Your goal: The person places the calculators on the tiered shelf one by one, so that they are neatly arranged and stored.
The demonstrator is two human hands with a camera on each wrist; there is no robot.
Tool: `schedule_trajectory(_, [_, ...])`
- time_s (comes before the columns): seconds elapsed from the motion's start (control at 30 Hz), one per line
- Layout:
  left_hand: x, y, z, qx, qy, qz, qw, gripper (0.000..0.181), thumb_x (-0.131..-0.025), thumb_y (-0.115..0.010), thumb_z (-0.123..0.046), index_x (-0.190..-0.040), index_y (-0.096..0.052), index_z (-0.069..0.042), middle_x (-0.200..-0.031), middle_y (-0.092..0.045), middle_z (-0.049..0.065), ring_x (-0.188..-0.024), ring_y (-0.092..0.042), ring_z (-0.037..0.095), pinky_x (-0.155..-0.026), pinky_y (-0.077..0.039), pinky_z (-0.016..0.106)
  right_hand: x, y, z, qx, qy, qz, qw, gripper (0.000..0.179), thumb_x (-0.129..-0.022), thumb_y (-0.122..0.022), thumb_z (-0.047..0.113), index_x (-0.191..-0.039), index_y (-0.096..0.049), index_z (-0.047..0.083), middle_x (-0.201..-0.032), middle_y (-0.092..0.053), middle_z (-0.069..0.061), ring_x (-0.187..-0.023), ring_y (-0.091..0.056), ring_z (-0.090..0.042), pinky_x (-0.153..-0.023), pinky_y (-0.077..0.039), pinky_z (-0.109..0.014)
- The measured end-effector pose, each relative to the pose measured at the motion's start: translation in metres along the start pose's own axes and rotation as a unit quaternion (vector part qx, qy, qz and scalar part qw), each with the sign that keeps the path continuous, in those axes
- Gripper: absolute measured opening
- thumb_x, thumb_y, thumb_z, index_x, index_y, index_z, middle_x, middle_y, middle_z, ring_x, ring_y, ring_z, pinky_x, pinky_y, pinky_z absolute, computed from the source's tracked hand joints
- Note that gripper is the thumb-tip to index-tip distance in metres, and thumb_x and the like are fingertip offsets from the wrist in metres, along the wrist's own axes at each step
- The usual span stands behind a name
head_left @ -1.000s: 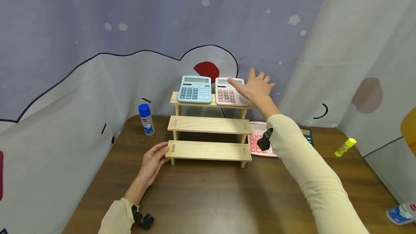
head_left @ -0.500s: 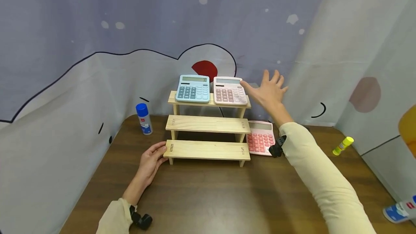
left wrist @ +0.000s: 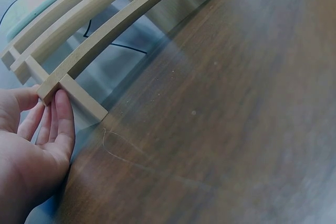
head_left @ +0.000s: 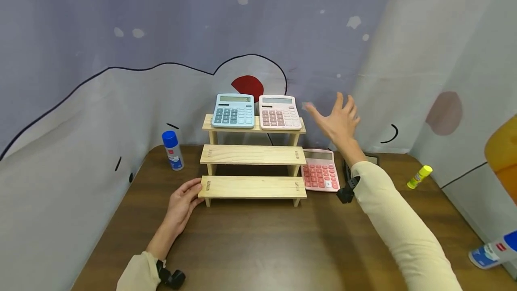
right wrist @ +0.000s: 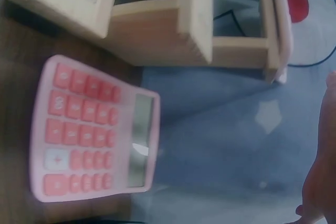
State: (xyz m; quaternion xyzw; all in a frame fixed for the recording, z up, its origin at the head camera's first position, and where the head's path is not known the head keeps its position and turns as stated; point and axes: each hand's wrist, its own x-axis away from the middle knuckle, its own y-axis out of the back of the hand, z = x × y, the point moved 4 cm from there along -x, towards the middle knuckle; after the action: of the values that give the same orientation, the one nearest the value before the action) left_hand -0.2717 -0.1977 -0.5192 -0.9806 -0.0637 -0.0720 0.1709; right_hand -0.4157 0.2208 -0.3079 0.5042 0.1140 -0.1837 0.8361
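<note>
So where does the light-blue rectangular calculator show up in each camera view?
Head: light-blue rectangular calculator, just left of centre, atop the left part of the three-tier pale wooden stand.
Left wrist: the calculator is at upper left, seen edge-on as a thin strip.
Right wrist: not in it.
Shared landmark: the stand, in all three views.

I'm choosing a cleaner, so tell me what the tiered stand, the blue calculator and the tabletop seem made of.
Tiered stand: light wood, looks matte and perhaps unvarnished; grain and joint marks show.
Blue calculator: probably plastic with a smooth, low-gloss finish, judging by its evenly coloured surface.
Tabletop: dark brown, softly shiny; streaked grain suggests wood, though printed laminate could look alike.
</note>
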Motion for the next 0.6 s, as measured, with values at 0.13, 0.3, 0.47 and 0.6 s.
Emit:
schedule_trajectory(0.13, [0.003, 0.001, 0.002, 0.002, 0.006, -0.001, 1.0000, 0.048, -0.099, -0.064, -0.021, -0.139, -0.049, -0.001, -0.117, -0.060, -0.006, -0.095, -0.063, 0.006, -0.083, -0.054, 0.022, 0.005, -0.006, -0.015, -0.020, -0.011, -0.004, 0.9997, 0.116, -0.077, -0.046, 0.089, -0.160, -0.011, 0.016, -0.163, -0.008, -0.024, -0.148, -0.015, -0.049, -0.111, -0.019, -0.070])
schedule_trajectory(0.3, [0.002, 0.000, 0.000, 0.000, -0.001, 0.001, 1.0000, 0.050, -0.099, -0.065, -0.022, -0.141, -0.048, -0.001, -0.119, -0.060, -0.006, -0.097, -0.063, 0.006, -0.084, -0.053, 0.023, 0.008, -0.009, -0.041, -0.015, -0.032, -0.006, 0.9994, 0.120, -0.075, -0.042, 0.093, -0.160, -0.010, 0.015, -0.162, -0.010, -0.026, -0.146, -0.016, -0.051, -0.109, -0.019, -0.071])
schedule_trajectory(0.47, [0.001, 0.000, -0.002, 0.000, -0.005, 0.003, 1.0000, 0.048, -0.099, -0.064, -0.021, -0.139, -0.049, -0.001, -0.117, -0.061, -0.007, -0.097, -0.063, 0.006, -0.084, -0.054, 0.023, 0.007, -0.011, -0.063, 0.014, -0.052, 0.006, 0.9985, 0.125, -0.072, -0.039, 0.096, -0.161, -0.005, 0.015, -0.162, -0.006, -0.028, -0.146, -0.010, -0.052, -0.110, -0.013, -0.074])
schedule_trajectory(0.6, [0.000, 0.000, -0.001, 0.000, -0.004, 0.002, 1.0000, 0.047, -0.099, -0.064, -0.021, -0.139, -0.050, -0.001, -0.118, -0.060, -0.006, -0.097, -0.063, 0.006, -0.084, -0.054, 0.023, 0.012, -0.015, -0.078, 0.015, -0.069, 0.019, 0.9973, 0.125, -0.073, -0.038, 0.096, -0.161, -0.001, 0.015, -0.161, -0.003, -0.030, -0.147, -0.004, -0.052, -0.109, -0.003, -0.077])
